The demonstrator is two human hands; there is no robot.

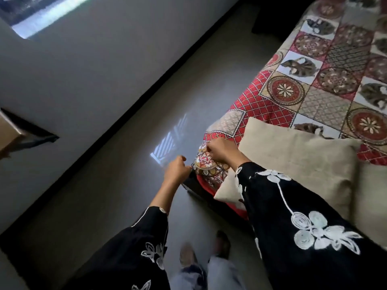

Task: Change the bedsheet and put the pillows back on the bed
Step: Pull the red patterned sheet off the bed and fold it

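Bedsheet (pixel 326 80), red patchwork print, is lying spread over the bed and hanging over the near corner. Right hand (pixel 219 151) is gripping the sheet on top of that corner, fingers curled tight into the fabric. Left hand (pixel 177 167) is curled narrow, pinching the sheet's hem just below and to the side of the corner. The two hands are sitting near each other, not touching. Beige pillow (pixel 293 160) is lying on the sheet just beside the right forearm, and a second pillow (pixel 372 197) is showing at the right edge, partly under the first. Dark bed frame (pixel 211 200) is showing under the corner. Grey floor (pixel 125 185) is running alongside, with the person's feet (pixel 188 254) standing on it.
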